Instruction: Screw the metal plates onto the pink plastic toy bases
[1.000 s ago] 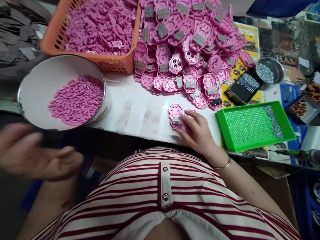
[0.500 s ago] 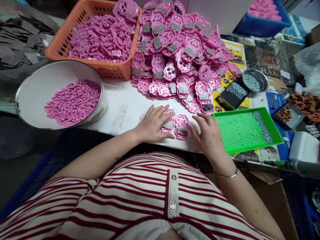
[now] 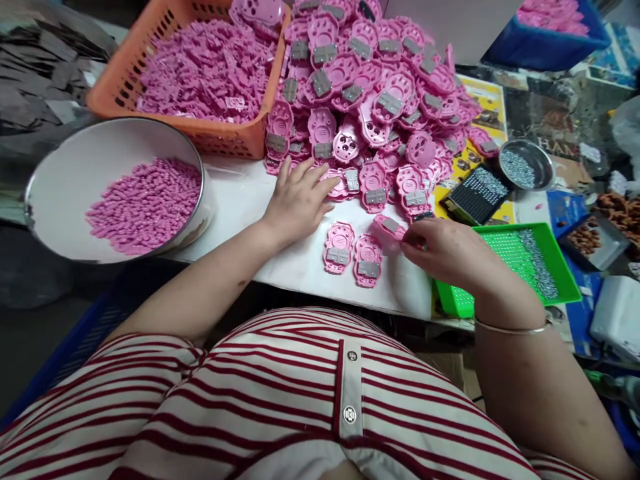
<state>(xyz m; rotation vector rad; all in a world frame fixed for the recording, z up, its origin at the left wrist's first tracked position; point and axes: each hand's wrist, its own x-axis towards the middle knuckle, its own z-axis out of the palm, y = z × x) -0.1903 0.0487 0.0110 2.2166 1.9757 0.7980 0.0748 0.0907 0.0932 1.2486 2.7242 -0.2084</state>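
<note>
Two pink plastic casings with grey metal plates, a left casing [image 3: 339, 248] and a right casing [image 3: 369, 261], lie side by side on the white tabletop. My right hand [image 3: 453, 257] pinches the edge of another pink casing [image 3: 389, 227], tilted just behind them. My left hand [image 3: 299, 203] is spread open at the front left edge of a heap of pink casings [image 3: 373, 100]. Its fingertips overlap the nearest ones; whether they touch is unclear.
An orange basket [image 3: 210, 139] of pink parts and a white bowl [image 3: 55, 193] of small pink pieces stand left. To the right are a green tray [image 3: 563, 267] of screws, a black perforated block [image 3: 463, 203] and a metal dish [image 3: 545, 163]. A blue bin [image 3: 545, 50] stands behind.
My left hand has moved up and left, off the left casing to the heap. My right hand has moved slightly up and right and now grips a casing from the heap's front.
</note>
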